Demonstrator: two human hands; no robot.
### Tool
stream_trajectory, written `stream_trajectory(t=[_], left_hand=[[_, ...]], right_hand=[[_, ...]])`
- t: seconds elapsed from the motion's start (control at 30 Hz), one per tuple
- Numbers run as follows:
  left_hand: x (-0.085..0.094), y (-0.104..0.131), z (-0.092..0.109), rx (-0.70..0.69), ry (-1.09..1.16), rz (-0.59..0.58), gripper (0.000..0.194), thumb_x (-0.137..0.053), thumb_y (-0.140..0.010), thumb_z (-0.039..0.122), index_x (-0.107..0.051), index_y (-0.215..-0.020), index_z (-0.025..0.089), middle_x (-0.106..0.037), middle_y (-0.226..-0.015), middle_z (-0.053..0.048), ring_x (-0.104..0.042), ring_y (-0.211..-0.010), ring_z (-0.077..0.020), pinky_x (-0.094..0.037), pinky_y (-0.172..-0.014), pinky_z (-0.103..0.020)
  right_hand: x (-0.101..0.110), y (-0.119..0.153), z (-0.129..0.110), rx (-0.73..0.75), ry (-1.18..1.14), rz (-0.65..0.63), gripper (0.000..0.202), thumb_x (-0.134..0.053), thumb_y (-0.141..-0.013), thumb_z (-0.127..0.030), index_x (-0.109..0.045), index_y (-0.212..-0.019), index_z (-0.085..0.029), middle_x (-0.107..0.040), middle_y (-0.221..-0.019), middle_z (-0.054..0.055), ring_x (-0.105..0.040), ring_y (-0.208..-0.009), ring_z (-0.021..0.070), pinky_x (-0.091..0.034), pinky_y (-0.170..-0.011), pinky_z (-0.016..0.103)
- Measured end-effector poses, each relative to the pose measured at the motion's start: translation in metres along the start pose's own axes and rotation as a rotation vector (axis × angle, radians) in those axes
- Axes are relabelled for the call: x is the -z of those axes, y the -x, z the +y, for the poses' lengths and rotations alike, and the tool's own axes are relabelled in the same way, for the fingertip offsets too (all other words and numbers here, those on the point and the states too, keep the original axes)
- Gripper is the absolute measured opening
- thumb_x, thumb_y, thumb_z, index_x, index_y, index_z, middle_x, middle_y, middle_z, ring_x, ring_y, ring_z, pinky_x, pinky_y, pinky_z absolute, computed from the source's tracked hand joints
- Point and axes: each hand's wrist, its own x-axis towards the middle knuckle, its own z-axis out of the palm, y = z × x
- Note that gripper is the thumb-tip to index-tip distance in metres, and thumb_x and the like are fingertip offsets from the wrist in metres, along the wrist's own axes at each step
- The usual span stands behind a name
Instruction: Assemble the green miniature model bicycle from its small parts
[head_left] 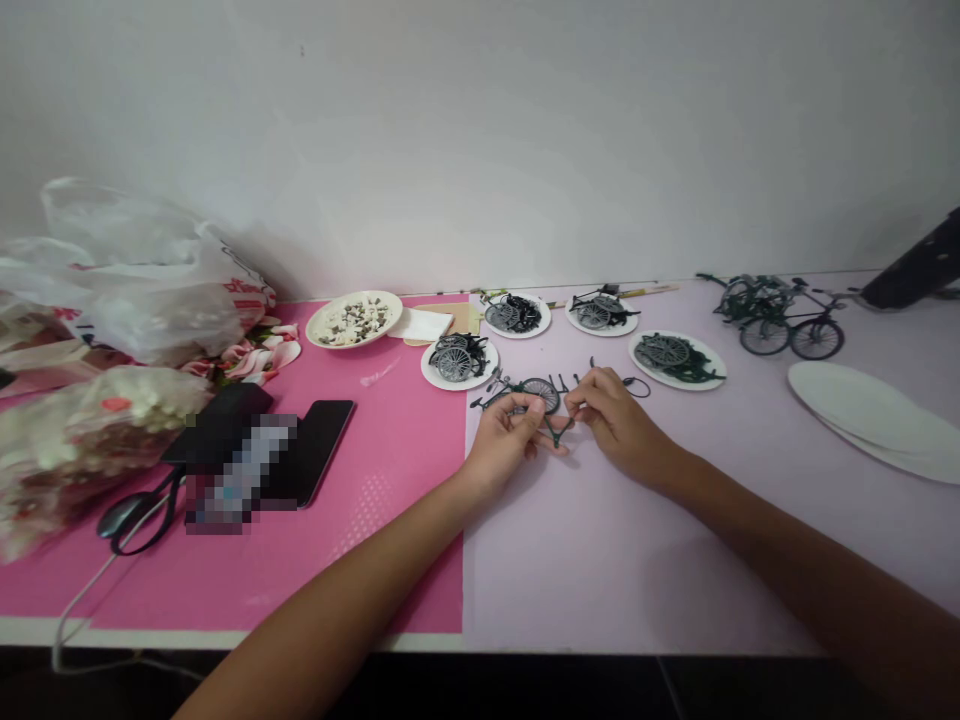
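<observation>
Between my hands is a small dark green toy bicycle frame (556, 436). My left hand (511, 432) pinches it from the left, thumb on top. My right hand (616, 418) is closed, thumb and fingertips pressed together at the frame's upper right end; any smaller part in them is hidden. Just beyond my left hand lies a toy bicycle (541, 393) with grey spoked wheels, partly covered by my fingers. Several small dark pieces lie behind my right hand, among them a thin black ring (638, 387).
White plates of toy bicycle parts stand beyond my hands, one holding wheels and green frames (667, 356). Toy bicycles (787, 325) cluster at back right, near stacked plates (862, 410). Leftward are a plate of small pieces (355, 320), phone (328, 450), headphones (135, 520) and plastic bags (150, 290).
</observation>
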Motion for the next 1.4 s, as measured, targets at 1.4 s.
stream_trajectory(t=[1.4], left_hand=[[-0.002, 0.0022, -0.0006, -0.106, -0.06, 0.037, 0.057, -0.08, -0.08, 0.068, -0.056, -0.096, 0.018, -0.08, -0.086, -0.009, -0.071, -0.058, -0.0148, -0.038, -0.052, -0.021]], right_hand=[[-0.002, 0.0013, 0.0003, -0.161, -0.159, 0.02, 0.019, -0.055, -0.106, -0.038, -0.064, -0.095, -0.025, -0.057, -0.093, 0.005, -0.057, -0.088, 0.0242, -0.048, -0.079, 0.039]])
